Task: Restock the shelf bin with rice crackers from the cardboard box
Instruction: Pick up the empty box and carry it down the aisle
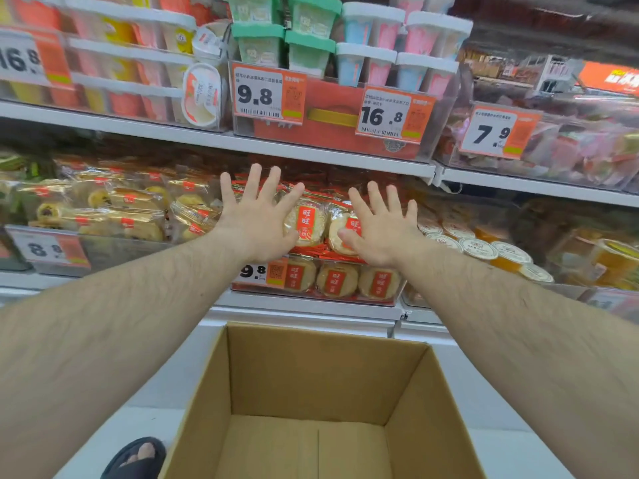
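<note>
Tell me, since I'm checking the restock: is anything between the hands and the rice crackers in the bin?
Nothing visible: the left hand and right hand lie spread, open, over the rice crackers piled in the shelf bin.

— What is the cardboard box (311, 382) like?
— Plain brown corrugated card, matt and dry-looking, with smooth inner walls.
— And the rice crackers (307, 223)?
— Wrapped in glossy clear film with red printed labels; the crackers underneath look rough and grainy.
— The shelf bin (397, 288)?
— Clear, shiny hard plastic.
— The price tag (268, 95)?
— White and orange paper behind a glossy sleeve.
</note>
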